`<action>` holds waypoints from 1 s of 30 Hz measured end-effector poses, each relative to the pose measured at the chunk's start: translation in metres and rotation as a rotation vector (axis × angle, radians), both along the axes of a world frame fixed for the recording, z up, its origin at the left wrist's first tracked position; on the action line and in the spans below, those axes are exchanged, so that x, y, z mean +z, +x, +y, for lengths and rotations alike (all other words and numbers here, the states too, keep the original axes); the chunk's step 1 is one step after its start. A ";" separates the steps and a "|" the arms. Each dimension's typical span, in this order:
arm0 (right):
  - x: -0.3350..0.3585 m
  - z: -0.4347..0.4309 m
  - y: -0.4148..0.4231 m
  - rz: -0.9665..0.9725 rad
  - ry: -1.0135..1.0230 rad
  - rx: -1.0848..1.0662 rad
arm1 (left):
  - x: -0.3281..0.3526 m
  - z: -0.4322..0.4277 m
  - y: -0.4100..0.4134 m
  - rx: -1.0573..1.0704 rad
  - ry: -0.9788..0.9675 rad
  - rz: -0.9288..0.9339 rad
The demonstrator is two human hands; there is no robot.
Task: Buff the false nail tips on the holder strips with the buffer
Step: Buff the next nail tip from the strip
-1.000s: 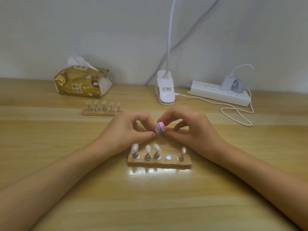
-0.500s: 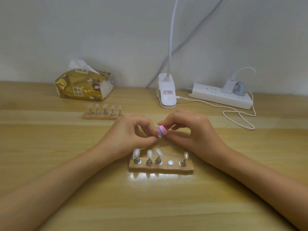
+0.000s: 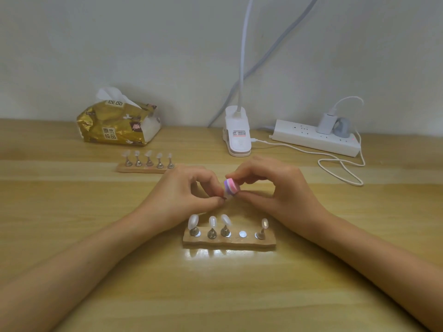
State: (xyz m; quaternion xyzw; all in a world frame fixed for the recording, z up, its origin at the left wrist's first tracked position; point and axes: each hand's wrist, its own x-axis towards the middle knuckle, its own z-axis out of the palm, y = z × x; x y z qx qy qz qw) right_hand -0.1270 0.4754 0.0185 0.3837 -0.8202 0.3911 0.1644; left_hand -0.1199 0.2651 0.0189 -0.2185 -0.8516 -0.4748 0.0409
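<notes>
Near holder strip on the counter with four nail tips, just behind it left hand pinching a loose tip, right hand pinching the pink-purple buffer against it — farther back, second holder strip, tissue pack, power strip.

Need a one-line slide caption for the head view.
Right hand holds the buffer against a nail tip pinched in the left hand, above a holder strip with one empty spot.
</notes>
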 end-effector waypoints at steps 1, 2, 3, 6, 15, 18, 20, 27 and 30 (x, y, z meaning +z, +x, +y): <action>0.000 -0.001 0.001 0.037 0.004 0.004 | 0.000 0.000 0.000 -0.001 0.000 0.002; -0.001 -0.002 0.001 0.050 0.015 0.011 | 0.000 0.000 0.000 0.001 -0.001 0.004; 0.000 -0.002 0.001 0.030 0.027 0.009 | 0.000 -0.001 0.000 0.006 -0.003 0.003; 0.001 0.000 0.001 -0.033 -0.005 -0.009 | 0.000 -0.001 0.000 0.013 -0.009 -0.004; 0.002 -0.002 0.003 -0.018 -0.032 -0.017 | 0.000 -0.001 0.000 -0.012 0.001 -0.006; 0.002 -0.001 0.004 -0.074 -0.022 -0.004 | -0.001 -0.001 0.000 -0.004 0.002 -0.010; 0.002 -0.001 0.004 -0.030 -0.035 -0.010 | -0.001 -0.001 0.000 -0.006 0.002 -0.015; 0.001 -0.001 0.004 -0.066 -0.044 -0.011 | 0.000 -0.002 0.000 -0.013 0.000 -0.027; 0.002 -0.002 0.004 -0.142 -0.051 -0.011 | 0.000 -0.002 0.000 -0.012 0.003 -0.024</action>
